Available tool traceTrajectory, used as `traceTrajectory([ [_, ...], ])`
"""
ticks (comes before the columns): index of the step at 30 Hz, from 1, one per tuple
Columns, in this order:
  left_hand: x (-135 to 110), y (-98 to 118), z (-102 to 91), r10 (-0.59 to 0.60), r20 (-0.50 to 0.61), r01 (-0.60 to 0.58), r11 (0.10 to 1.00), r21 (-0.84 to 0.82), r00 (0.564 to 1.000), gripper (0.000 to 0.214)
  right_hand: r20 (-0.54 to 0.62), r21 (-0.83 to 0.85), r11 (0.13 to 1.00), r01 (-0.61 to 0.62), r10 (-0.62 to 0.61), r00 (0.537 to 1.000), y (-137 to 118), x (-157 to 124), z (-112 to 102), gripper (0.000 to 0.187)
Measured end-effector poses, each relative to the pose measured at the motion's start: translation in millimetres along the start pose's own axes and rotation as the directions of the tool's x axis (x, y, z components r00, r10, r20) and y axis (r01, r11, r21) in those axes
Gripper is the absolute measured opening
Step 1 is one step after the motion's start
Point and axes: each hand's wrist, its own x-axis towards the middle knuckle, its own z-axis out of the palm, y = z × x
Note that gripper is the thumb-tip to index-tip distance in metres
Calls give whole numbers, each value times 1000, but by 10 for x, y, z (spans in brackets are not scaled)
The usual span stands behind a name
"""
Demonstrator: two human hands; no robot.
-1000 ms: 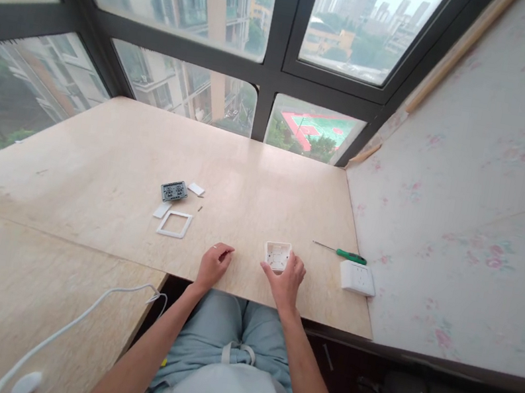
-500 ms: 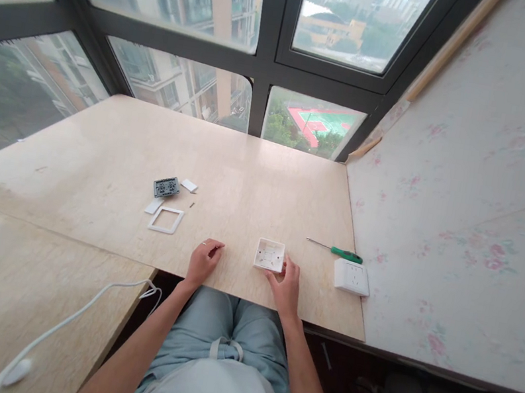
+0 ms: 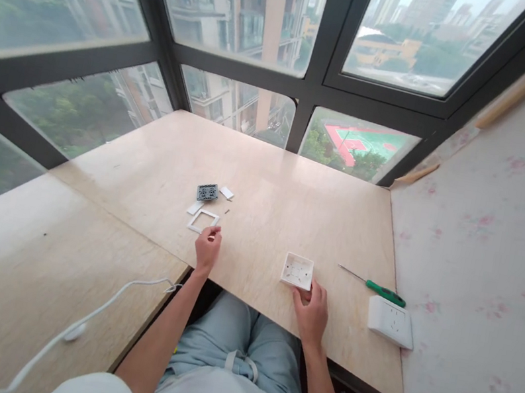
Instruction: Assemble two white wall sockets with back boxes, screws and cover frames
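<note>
My right hand (image 3: 312, 312) grips the near right corner of a white socket back box (image 3: 297, 271), which stands open side up on the table. My left hand (image 3: 207, 249) is curled, its fingers pressed together, just by the near right side of a white square frame (image 3: 197, 220). Whether it touches the frame or holds something small, I cannot make out. Beyond the frame lie a dark grey switch module (image 3: 207, 192), a white cover piece (image 3: 195, 207) and a second white cover piece (image 3: 227, 192). Tiny screws (image 3: 227, 211) rest close to them.
A green-handled screwdriver (image 3: 385, 292) lies at the right, beside a white wall socket (image 3: 390, 320) near the papered wall. A white cable (image 3: 98, 303) runs across the left tabletop (image 3: 20, 263). Windows border the far side of the table (image 3: 266, 177).
The view has swung left. My left hand has moved away from the table's front edge to the white frame. My right hand stays at the back box.
</note>
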Motion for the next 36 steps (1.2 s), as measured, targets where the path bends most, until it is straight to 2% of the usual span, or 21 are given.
traceTrajectory([
  [3,209,-100,-161,-44,-172,63,992,112,984,30,-18,-32,999,8,-9,1000,-6,-5,7,56],
  [5,317,-165,-260,-61,-237,106,977,183,970,44,-23,-34,999,11,-12,1000,4,-7,10,55],
  [8,449,-245,-354,-115,-279,191,946,263,953,56,-27,-38,999,26,-27,999,27,-9,13,55],
  [12,694,-274,-368,-161,-282,256,902,346,946,56,-47,-63,997,46,-49,998,53,-13,21,58],
  [16,1114,-213,-344,-121,-153,177,881,439,981,67,-48,-56,997,57,-60,997,70,-18,17,61],
  [19,1484,-185,-373,-78,48,44,869,492,996,84,-47,-46,996,72,-74,996,78,-18,4,63],
  [22,1811,-229,-464,-73,232,-55,863,502,970,96,-33,-25,997,69,-69,997,84,-20,-7,66],
  [26,2092,-373,-629,-83,388,-123,870,477,918,105,-32,5,999,33,-33,999,86,-25,-7,68],
  [30,2199,-521,-735,-35,460,-181,891,417,887,106,-31,21,1000,-13,14,999,78,-22,-3,72],
  [36,2142,-564,-707,77,413,-247,893,377,907,106,-17,47,997,-58,59,998,64,-15,-12,74],
])
